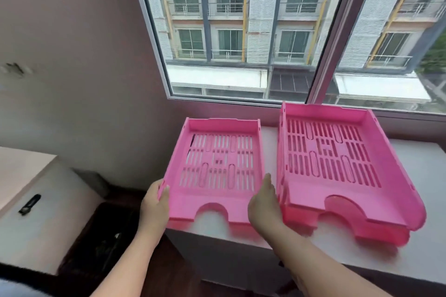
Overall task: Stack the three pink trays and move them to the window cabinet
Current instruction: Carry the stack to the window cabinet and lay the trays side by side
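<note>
Trays, pink plastic, slotted floors, three called for by the task. Location: top of the white window cabinet [422,166], directly under the window [241,31].

Item 1: single tray [214,171], left end of the cabinet top, front edge at or slightly over the cabinet's front edge. Left hand [155,207] clamps its near-left corner, thumb over the rim. Right hand [264,207] sits at its near-right corner, in the gap between the two groups; fingers hidden, so a full grip cannot be confirmed, though it appears to hold that side.

Item 2: stacked pair [337,176], just beside item 1 on the right, one tray nested above another; layering shows at the front lip and left wall.

Status, judged: transfer to the cabinet looks done; stacking is partial, two of three joined. Remaining: lift the single tray onto the pair and align it.
</note>
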A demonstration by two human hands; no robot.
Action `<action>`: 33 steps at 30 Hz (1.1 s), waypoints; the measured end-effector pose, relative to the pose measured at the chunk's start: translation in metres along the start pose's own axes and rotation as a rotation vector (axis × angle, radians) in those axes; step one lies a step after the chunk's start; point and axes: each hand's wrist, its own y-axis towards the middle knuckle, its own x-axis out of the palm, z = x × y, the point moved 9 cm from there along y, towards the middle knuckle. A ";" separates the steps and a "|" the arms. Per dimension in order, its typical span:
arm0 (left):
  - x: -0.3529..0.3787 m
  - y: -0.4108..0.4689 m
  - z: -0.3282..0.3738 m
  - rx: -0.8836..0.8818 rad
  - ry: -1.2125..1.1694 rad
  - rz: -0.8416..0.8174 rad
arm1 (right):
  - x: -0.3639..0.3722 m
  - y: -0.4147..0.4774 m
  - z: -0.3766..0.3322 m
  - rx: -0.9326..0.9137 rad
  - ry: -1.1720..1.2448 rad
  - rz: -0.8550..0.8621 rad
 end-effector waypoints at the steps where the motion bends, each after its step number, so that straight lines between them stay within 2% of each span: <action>1: 0.003 -0.004 -0.004 -0.007 0.016 0.000 | 0.003 -0.003 0.002 0.001 -0.032 -0.016; 5: -0.002 -0.003 0.007 0.011 0.058 0.017 | -0.005 -0.011 -0.017 -0.090 -0.070 0.061; 9: -0.009 0.016 0.082 0.208 0.093 0.059 | -0.039 -0.008 -0.072 -0.298 -0.142 0.164; 13: 0.037 0.009 0.167 0.406 0.123 -0.023 | -0.120 0.008 -0.094 -0.389 -0.243 0.349; 16: 0.098 -0.017 0.202 0.481 0.139 -0.152 | -0.189 0.021 -0.060 -0.294 -0.307 0.481; 19: 0.155 -0.043 0.213 0.468 0.144 -0.271 | -0.246 0.026 -0.002 -0.130 -0.352 0.556; 24: 0.220 -0.080 0.176 0.199 0.227 -0.456 | -0.279 0.021 0.098 0.080 -0.299 0.525; 26: 0.230 -0.089 0.169 0.183 0.263 -0.428 | -0.275 0.024 0.125 0.150 -0.197 0.451; 28: 0.228 -0.091 0.175 0.215 0.290 -0.331 | -0.270 0.028 0.135 0.167 -0.094 0.381; 31: 0.222 -0.090 0.196 0.298 0.307 -0.204 | -0.280 0.027 0.132 0.092 0.025 0.403; 33: 0.230 -0.097 0.212 0.343 0.297 -0.194 | -0.297 0.020 0.137 0.045 0.065 0.429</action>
